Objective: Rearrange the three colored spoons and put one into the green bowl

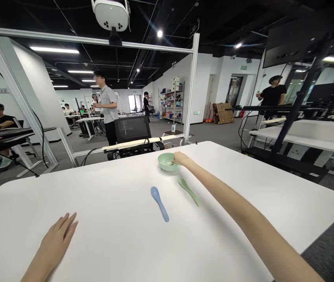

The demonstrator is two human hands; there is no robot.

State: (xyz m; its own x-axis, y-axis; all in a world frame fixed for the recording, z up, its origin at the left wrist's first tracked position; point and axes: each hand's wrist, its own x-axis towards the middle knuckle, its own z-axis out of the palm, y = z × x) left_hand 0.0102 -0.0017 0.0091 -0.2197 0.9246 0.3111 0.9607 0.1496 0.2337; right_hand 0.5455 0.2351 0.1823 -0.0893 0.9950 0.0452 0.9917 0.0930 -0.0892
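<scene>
My right hand reaches far across the white table to a light green bowl. Its fingers are closed and cover the bowl's right rim, with the fingertips over the inside. A small pale thing shows in the bowl by the fingertips; its kind is unclear. A green spoon lies just in front of the bowl, below my right forearm. To its left lies a blue spoon, handle toward me. At the lower left, my left hand rests palm down on the table, fingers stretched out, holding nothing.
Past the table's far edge stands a black mesh office chair. A metal frame rises behind the table. A person in a grey shirt stands beyond it. A monitor stand and another desk are at the right.
</scene>
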